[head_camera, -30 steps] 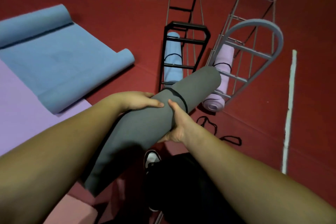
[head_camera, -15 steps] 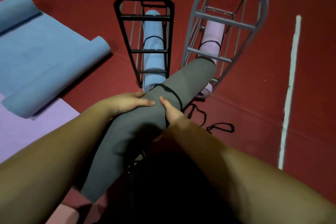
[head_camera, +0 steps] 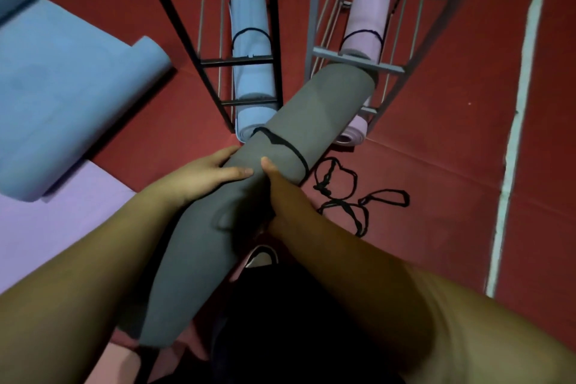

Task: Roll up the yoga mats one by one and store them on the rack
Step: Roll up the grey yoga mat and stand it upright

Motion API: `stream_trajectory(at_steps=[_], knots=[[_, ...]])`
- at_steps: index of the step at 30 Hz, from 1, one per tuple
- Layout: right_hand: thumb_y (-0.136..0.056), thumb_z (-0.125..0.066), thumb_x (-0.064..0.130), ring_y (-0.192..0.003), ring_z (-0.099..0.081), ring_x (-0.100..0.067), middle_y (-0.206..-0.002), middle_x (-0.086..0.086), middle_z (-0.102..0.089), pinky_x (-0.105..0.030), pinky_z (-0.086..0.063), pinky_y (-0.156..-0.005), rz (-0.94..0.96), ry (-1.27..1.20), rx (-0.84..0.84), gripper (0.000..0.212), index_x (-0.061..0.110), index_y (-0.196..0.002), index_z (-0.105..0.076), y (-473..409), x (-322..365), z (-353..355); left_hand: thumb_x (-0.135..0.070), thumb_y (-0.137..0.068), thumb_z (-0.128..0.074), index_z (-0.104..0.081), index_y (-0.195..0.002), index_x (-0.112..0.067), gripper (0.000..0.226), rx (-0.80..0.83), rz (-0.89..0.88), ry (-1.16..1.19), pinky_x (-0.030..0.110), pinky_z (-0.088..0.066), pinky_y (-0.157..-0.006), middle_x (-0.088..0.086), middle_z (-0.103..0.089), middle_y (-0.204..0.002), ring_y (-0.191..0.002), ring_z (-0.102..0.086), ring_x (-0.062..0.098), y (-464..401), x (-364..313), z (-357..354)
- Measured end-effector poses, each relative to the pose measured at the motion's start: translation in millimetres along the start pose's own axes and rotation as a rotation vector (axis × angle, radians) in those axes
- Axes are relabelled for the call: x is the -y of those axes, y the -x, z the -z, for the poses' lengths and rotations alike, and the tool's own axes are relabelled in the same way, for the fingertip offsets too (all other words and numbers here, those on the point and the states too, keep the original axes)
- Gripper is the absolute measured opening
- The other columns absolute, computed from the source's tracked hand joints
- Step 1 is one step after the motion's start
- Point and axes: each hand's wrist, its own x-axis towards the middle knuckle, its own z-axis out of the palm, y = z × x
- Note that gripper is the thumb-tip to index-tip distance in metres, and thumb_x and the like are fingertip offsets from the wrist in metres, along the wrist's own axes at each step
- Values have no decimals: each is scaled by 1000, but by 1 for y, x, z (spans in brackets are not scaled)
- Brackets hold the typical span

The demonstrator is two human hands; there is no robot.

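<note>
A rolled grey yoga mat (head_camera: 314, 109) with a black strap round it slants up from lower left to upper right. My left hand (head_camera: 202, 176) grips its middle from the left, and my right hand (head_camera: 280, 193) holds it from the right and underneath. The mat's far end touches the lower bar of the grey rack (head_camera: 358, 59), which holds a rolled pink mat (head_camera: 367, 15). A black rack (head_camera: 218, 22) to the left holds a rolled light blue mat (head_camera: 249, 50).
A half-unrolled blue mat (head_camera: 62, 97) lies at the left on a purple mat (head_camera: 46, 227). Loose black straps (head_camera: 343, 193) lie on the red floor to the right of my hands. A white floor line (head_camera: 514, 121) runs at the right. My shoe (head_camera: 261, 256) shows below.
The racks have come closer and lower in view. The grey mat's far end has moved up to the grey rack's lower bar. Both hands keep their hold.
</note>
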Motion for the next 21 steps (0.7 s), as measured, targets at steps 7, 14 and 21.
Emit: stream_trajectory(at_steps=[7,14,21], knots=[[-12,-86,77,-107,-62,-38,-129,-12,-60,-52,-50,-97,58,-14,-173,148,15,-141,-47,-58,46,29,-70,-77,-63,-63,-117,-36,52,-66,41,240,24,-44,-91,-29,-70,-104,-94,-63,-13,-36,5,-18],[-54,-84,66,-105,-63,-29,-125,-3,-62,-44,-51,-97,313,36,-256,103,5,-130,-53,-57,122,57,-60,-83,-64,-41,-146,-27,75,-31,108,217,22,-42,-84,-9,-54,-137,-123,-52,10,-52,28,-38],[-46,-85,70,-92,-68,-30,-112,-8,-69,-48,-58,-82,375,-6,-255,103,9,-124,-59,-79,199,74,-39,-70,-86,-46,-142,-27,83,-28,44,371,36,-55,-94,-5,-67,-121,-105,-67,10,-85,3,-72]])
